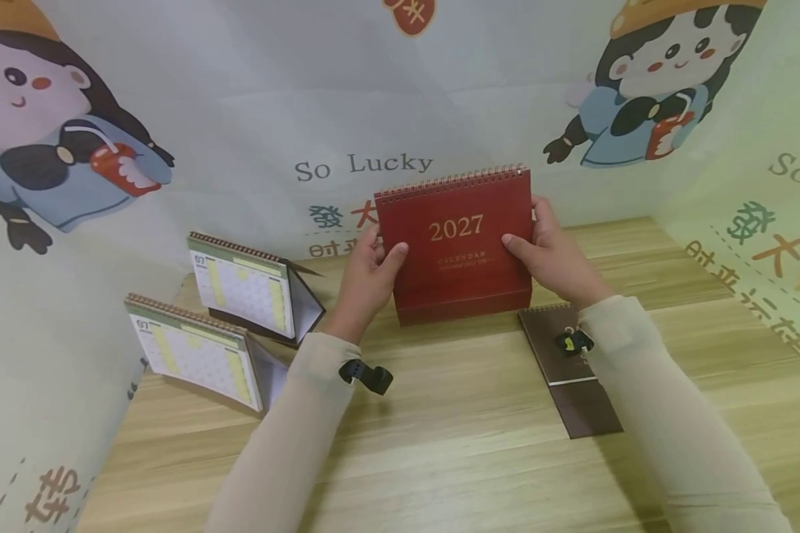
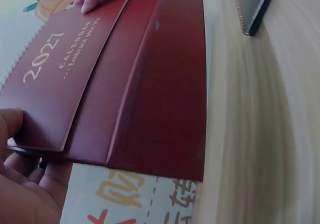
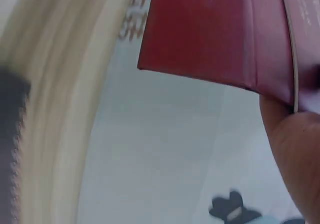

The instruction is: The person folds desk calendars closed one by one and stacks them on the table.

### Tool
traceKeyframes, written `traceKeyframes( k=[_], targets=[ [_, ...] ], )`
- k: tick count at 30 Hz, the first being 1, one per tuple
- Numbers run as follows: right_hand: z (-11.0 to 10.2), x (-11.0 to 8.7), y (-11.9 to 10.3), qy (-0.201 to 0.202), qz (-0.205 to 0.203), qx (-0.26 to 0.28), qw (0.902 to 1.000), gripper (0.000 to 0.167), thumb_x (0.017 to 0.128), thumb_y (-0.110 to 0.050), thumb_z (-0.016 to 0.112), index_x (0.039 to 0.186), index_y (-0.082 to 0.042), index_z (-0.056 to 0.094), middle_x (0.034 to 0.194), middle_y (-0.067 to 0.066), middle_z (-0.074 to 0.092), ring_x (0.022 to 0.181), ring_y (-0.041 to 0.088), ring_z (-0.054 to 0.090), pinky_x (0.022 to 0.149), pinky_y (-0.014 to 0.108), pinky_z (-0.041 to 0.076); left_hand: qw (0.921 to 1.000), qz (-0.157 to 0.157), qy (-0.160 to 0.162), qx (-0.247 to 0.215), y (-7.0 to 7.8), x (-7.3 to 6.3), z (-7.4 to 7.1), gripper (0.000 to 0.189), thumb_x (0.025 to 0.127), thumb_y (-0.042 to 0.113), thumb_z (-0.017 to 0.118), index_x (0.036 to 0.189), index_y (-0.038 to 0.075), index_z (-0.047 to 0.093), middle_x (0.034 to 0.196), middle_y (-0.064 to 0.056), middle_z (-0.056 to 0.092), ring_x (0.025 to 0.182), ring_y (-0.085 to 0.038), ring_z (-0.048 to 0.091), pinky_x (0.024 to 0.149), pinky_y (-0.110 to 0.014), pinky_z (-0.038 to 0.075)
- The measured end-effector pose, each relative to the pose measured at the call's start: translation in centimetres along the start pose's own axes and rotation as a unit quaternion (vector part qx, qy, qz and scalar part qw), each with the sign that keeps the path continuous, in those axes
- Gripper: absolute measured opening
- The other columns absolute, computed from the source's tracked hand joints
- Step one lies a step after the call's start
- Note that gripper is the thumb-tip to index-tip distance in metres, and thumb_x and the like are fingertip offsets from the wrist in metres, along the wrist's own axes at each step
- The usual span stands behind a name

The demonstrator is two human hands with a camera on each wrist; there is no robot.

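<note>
Between both hands is a red desk calendar (image 1: 463, 252) marked 2027, its spiral binding along the top edge. My left hand (image 1: 367, 277) grips its left side, thumb on the front cover and fingers behind. On the right side my right hand (image 1: 556, 255) holds it the same way, thumb pressed to the cover. Seen from the left wrist, the red calendar (image 2: 160, 83) shows a creased lower flap, and its bottom edge appears raised off the table. In the right wrist view a corner of the calendar (image 3: 200, 33) stands out past the right hand (image 3: 300, 154).
Two desk calendars (image 1: 243, 285) (image 1: 190, 355) stand propped open at the left of the wooden table (image 1: 440, 444). A dark brown calendar (image 1: 553, 348) lies flat under the right forearm. A printed cloth backdrop (image 1: 253, 96) rises behind the table.
</note>
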State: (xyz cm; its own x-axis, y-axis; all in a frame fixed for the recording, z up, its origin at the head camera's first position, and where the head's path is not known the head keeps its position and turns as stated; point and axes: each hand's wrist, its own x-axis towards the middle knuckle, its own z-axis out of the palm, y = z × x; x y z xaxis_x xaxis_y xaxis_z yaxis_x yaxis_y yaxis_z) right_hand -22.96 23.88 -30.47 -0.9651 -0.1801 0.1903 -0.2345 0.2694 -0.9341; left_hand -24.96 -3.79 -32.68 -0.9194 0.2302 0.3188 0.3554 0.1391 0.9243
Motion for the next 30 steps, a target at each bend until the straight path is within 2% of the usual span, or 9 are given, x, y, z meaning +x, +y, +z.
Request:
traceKeyframes(
  k=[3,9,14,18,22,25,28,30],
  targets=[
    [1.5,0.0,0.6,0.007,0.017,-0.001,0.9998,0.053,0.105,-0.01,0.048,0.147,-0.011,0.016,0.124,0.02,0.051,0.1,0.027,0.064,0.081,0.036,0.057,0.9995,-0.025,0.013,0.013,-0.5,-0.7,-0.6,0.042,0.103,0.025,0.057,0.141,0.013,0.045,0.116,-0.013,0.07,0.099,-0.024,0.069,0.086,-0.041,0.055],
    [4.0,-0.4,1.8,0.003,0.06,-0.016,0.998,0.052,0.105,-0.008,0.046,0.147,-0.003,0.016,0.12,0.023,0.052,0.096,0.029,0.063,0.079,0.036,0.056,0.9975,-0.066,0.01,0.024,-2.0,-1.8,-1.7,0.04,0.103,0.016,0.057,0.14,0.007,0.046,0.122,-0.018,0.066,0.099,-0.032,0.069,0.081,-0.043,0.057],
    [5.0,-1.0,2.3,-0.011,0.1,-0.041,0.9941,0.054,0.104,-0.011,0.048,0.148,-0.002,0.016,0.117,0.023,0.052,0.095,0.032,0.062,0.081,0.041,0.054,0.9936,-0.102,0.0,0.049,-3.0,-3.2,-2.1,0.039,0.102,0.018,0.057,0.138,0.009,0.045,0.118,-0.018,0.066,0.093,-0.03,0.07,0.077,-0.041,0.057],
    [5.4,-1.5,2.7,-0.024,0.114,-0.063,0.9912,0.049,0.104,-0.011,0.048,0.142,0.004,0.022,0.114,0.025,0.053,0.094,0.032,0.063,0.082,0.042,0.055,0.9891,-0.117,-0.013,0.088,-3.2,-4.3,-2.2,0.039,0.102,0.021,0.057,0.137,0.008,0.044,0.117,-0.016,0.066,0.09,-0.026,0.071,0.078,-0.04,0.057],
    [6.1,-2.1,3.1,-0.039,0.118,-0.069,0.9899,0.045,0.104,-0.009,0.048,0.137,0.009,0.024,0.113,0.026,0.053,0.094,0.031,0.063,0.083,0.04,0.054,0.9793,-0.116,-0.022,0.164,-3.3,-5.1,-2.4,0.039,0.102,0.023,0.057,0.134,0.003,0.047,0.106,-0.015,0.07,0.082,-0.023,0.07,0.076,-0.04,0.056],
    [6.7,-2.6,3.3,-0.051,0.129,-0.077,0.9873,0.045,0.104,-0.008,0.047,0.137,0.01,0.024,0.112,0.026,0.054,0.094,0.03,0.062,0.084,0.041,0.053,0.967,-0.118,-0.032,0.223,-3.4,-5.6,-2.6,0.039,0.102,0.025,0.057,0.131,-0.001,0.049,0.102,-0.016,0.069,0.082,-0.024,0.068,0.076,-0.04,0.054],
    [7.3,-3.0,3.3,-0.067,0.137,-0.124,0.9805,0.047,0.104,-0.011,0.049,0.138,0.011,0.025,0.108,0.024,0.057,0.092,0.03,0.063,0.084,0.042,0.053,0.9587,-0.131,-0.043,0.249,-3.7,-6.2,-2.8,0.04,0.101,0.024,0.057,0.128,-0.005,0.05,0.104,-0.019,0.068,0.086,-0.026,0.067,0.078,-0.042,0.054],
    [7.6,-3.2,3.5,-0.071,0.138,-0.17,0.9732,0.047,0.103,-0.013,0.051,0.136,0.012,0.029,0.104,0.023,0.059,0.092,0.03,0.063,0.084,0.044,0.054,0.9577,-0.135,-0.048,0.249,-4.0,-6.6,-2.9,0.039,0.101,0.021,0.057,0.126,-0.008,0.051,0.105,-0.021,0.067,0.09,-0.028,0.067,0.08,-0.043,0.054]
  ],
)
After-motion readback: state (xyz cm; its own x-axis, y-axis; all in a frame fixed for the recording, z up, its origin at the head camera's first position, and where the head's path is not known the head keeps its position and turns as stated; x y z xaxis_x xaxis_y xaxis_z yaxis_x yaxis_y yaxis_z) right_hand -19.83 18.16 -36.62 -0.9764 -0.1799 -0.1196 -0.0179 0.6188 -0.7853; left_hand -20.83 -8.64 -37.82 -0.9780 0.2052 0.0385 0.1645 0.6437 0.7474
